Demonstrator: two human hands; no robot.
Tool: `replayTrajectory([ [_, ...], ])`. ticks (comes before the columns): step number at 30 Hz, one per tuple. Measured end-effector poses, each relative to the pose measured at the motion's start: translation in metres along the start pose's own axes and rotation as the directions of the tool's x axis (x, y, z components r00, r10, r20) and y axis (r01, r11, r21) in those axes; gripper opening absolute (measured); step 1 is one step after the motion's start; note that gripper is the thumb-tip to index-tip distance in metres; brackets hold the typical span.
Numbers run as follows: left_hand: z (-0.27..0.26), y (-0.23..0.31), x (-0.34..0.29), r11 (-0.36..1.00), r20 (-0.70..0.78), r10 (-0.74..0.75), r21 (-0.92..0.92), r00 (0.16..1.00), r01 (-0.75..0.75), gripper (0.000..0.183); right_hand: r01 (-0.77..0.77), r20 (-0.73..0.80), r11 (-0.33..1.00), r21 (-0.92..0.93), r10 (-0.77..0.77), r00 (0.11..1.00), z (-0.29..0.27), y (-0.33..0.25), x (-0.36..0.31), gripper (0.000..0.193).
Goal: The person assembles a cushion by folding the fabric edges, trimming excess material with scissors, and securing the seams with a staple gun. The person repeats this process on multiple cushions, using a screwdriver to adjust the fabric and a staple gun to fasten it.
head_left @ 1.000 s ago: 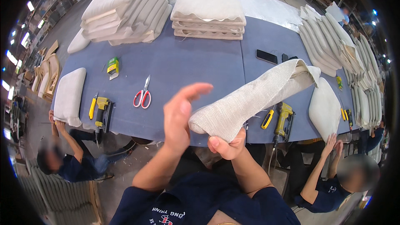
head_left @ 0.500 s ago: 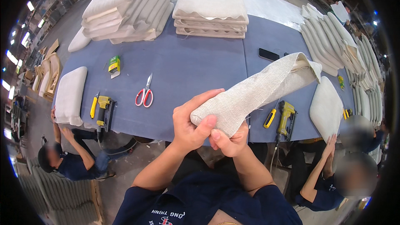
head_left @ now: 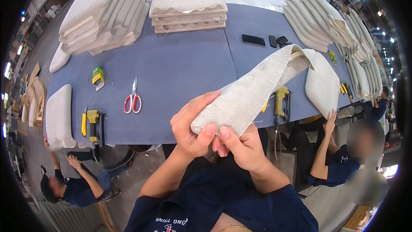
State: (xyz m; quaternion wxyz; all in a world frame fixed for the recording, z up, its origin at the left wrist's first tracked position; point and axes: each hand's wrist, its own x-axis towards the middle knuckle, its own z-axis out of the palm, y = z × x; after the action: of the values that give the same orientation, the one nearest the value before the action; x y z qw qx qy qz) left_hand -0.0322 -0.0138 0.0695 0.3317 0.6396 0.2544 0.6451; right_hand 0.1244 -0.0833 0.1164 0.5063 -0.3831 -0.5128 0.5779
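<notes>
Both the left hand (head_left: 189, 131) and the right hand (head_left: 242, 146) are clamped on the near end of the cloth (head_left: 246, 94), held up over the counter (head_left: 184, 68) at its near edge, with several fingers hidden beneath. The cloth hides all but a sliver of the yellow knife (head_left: 265, 105) and part of the nail gun (head_left: 280, 101), and the inside of its far fold is hard to make out. Compared with 1.0 second ago, when the left hand was off the cloth and the knife showed whole, 2 hands now grip it.
</notes>
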Motion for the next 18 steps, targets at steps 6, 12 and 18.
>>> replayTrajectory([
  [6, -0.004, 0.006, 0.001, 0.999, 0.021, -0.043, 0.006, 0.999, 0.043, 0.053, 0.082, 0.048, 0.988, 0.128, -0.089, 0.995, -0.004, 0.010, 0.007, 0.018],
  [12, -0.011, 0.024, 0.000, 0.997, 0.013, -0.071, 0.034, 0.997, 0.071, 0.046, 0.084, 0.108, 0.951, 0.299, -0.121, 0.987, -0.019, 0.017, 0.016, 0.017],
  [18, -0.031, 0.070, 0.029, 0.641, 0.352, 0.292, 0.618, 0.889, -0.455, 0.038, -0.029, 0.177, 0.938, 0.346, -0.034, 0.984, -0.027, 0.007, 0.028, 0.021],
])
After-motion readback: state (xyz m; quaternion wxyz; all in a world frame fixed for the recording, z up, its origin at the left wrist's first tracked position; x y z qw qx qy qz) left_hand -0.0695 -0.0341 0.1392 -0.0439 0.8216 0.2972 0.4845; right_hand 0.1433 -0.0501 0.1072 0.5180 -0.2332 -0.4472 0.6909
